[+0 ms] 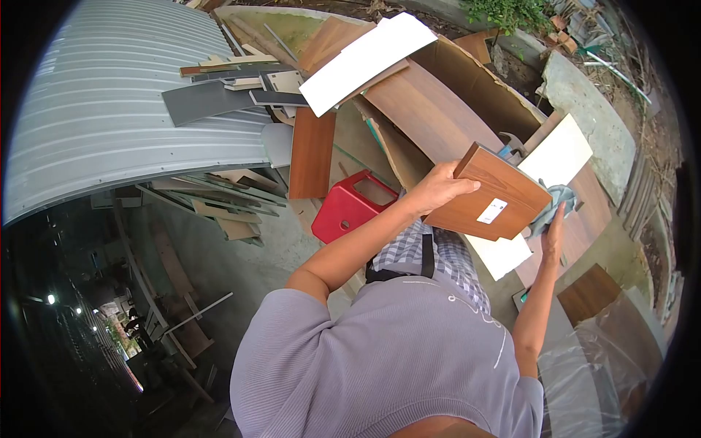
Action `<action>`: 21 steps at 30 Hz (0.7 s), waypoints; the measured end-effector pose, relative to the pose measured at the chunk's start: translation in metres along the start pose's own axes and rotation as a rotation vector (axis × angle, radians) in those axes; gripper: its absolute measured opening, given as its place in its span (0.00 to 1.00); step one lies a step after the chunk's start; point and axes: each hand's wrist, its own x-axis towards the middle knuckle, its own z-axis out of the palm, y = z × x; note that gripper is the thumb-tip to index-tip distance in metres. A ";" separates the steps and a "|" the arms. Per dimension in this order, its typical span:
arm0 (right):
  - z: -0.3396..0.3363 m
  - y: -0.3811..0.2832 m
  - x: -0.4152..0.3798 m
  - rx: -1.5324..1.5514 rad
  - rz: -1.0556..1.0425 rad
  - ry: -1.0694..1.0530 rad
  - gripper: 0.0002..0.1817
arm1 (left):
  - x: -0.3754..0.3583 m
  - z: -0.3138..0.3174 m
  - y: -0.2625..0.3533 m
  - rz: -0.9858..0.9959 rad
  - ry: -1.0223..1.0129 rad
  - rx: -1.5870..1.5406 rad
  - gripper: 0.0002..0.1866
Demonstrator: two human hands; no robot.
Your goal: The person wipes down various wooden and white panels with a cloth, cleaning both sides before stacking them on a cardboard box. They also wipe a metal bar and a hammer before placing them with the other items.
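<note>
A brown wood-grain board (pixel 504 193) with a white label (pixel 493 211) is held up tilted in front of my body. My left hand (pixel 447 188) is closed on its left edge, thumb on the labelled face. At the board's right end, my right hand (pixel 556 232) holds a crumpled grey-blue cloth (pixel 556 202) against or close beside the edge; the exact contact is partly hidden. Just behind the board lies a claw hammer (pixel 513 145), its handle mostly covered. White panels (pixel 561 152) lie under and around the board.
A red plastic stool (pixel 346 217) stands left of my legs. Large wood-grain panels (pixel 431 109) and a white panel (pixel 365 62) are stacked ahead. Offcuts lie by the corrugated metal sheet (pixel 124 87) at left. Plastic-wrapped boards (pixel 606 358) are at lower right.
</note>
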 end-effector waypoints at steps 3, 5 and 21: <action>0.046 0.012 0.004 0.304 0.126 -0.038 0.31 | 0.015 -0.030 0.011 -0.015 0.078 -0.118 0.20; 0.068 0.021 0.015 0.299 0.142 -0.045 0.30 | 0.028 -0.058 0.013 -0.046 0.109 -0.179 0.21; 0.150 0.068 0.006 0.240 0.541 0.115 0.29 | 0.201 -0.352 -0.049 0.304 0.602 -0.921 0.26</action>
